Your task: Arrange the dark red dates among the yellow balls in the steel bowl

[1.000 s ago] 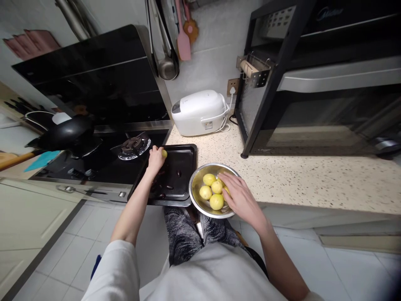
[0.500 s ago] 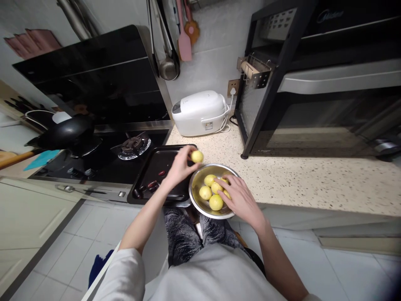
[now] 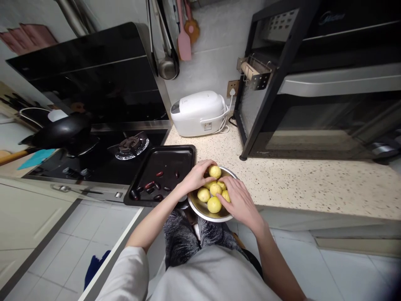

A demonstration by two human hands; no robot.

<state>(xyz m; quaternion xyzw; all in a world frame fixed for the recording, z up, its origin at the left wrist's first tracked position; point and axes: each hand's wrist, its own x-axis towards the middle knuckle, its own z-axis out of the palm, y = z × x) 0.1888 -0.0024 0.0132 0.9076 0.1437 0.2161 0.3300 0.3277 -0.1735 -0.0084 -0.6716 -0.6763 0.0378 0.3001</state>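
Observation:
My left hand (image 3: 198, 175) is closed around a yellow lemon (image 3: 214, 172), at the far side of a round steel bowl (image 3: 200, 213). Several more lemons (image 3: 214, 205) lie together in that bowl. Over its right side is my right hand (image 3: 241, 200), fingers apart and bent down onto the lemons there; a lemon (image 3: 225, 195) shows between its thumb and forefinger. The fingertips of my right hand are partly hidden among the fruit. Left of the bowl, beneath my left forearm, a black baking tray (image 3: 169, 161) carries several small dark-red oval pieces (image 3: 149, 184).
A white rice cooker (image 3: 200, 113) stands behind the bowl, plugged into a wall socket (image 3: 232, 88). To the right is a black rack (image 3: 250, 138) with an oven (image 3: 313, 121). On the left are a gas burner (image 3: 130, 145) and a black wok (image 3: 65, 131).
My left hand has moved right with the lemon, from above the tray's edge to the bowl. My right hand stays at the bowl with little change.

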